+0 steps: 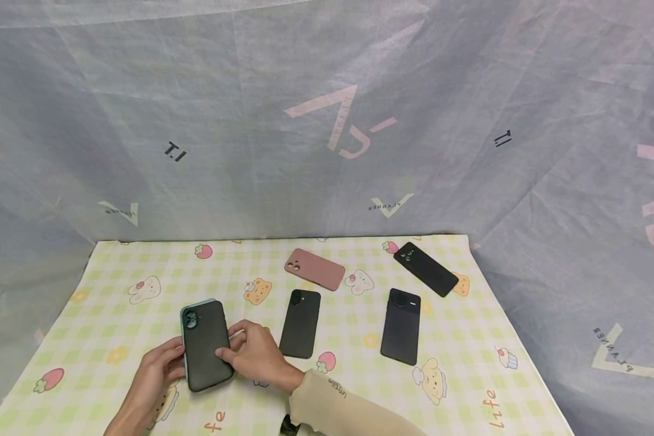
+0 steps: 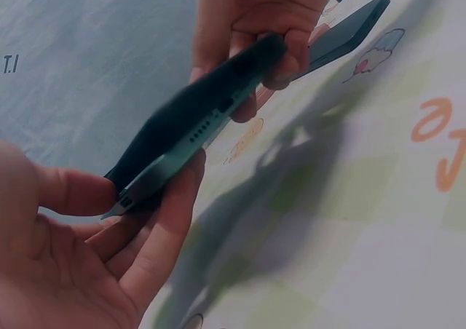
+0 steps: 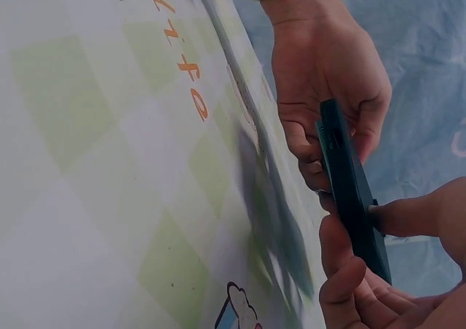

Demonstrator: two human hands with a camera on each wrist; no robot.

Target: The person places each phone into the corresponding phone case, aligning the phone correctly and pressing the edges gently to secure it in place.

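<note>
**Tabletop (image 1: 89, 333) lot: dark case (image 1: 209, 351) over teal phone (image 2: 178, 154), raised at near left**

Tabletop: checked, cartoon-printed. Likely place of a knock after any slip, given the height of both held pieces above their shadow in the wrist views.

Left hand (image 1: 155, 370): pinching phone and case along the left side, thumb over, fingers beneath. Possible trouble: pressure at one corner only, a cause of skew.

Right hand (image 1: 258, 356): pinching the opposite side, thumb on the face of the case, fingers curled below. Possible trouble: a harder push than from the left, a cause of tilt or lost grip. Close by: plain black phone (image 1: 301, 327), exposed to a nudge from a sideways swing.

Case: apparently apart from the phone along the left. Possible trouble: rim caught or bent by uneven force.

Phone: beneath the case. Possible trouble: sliding out at the loose side.

Well apart, at little risk: dark phone (image 1: 401, 330) with round camera patch; far black piece (image 1: 427, 270); pink piece (image 1: 316, 271).

Hidden or unclear: sleeve (image 1: 360, 415), cut off below; far black and pink pieces, phone or bare case uncertain; screen side of the teal phone, unseen; fit at the right, behind fingers; small black item (image 1: 290, 426) by the right wrist, too cropped to name.
</note>
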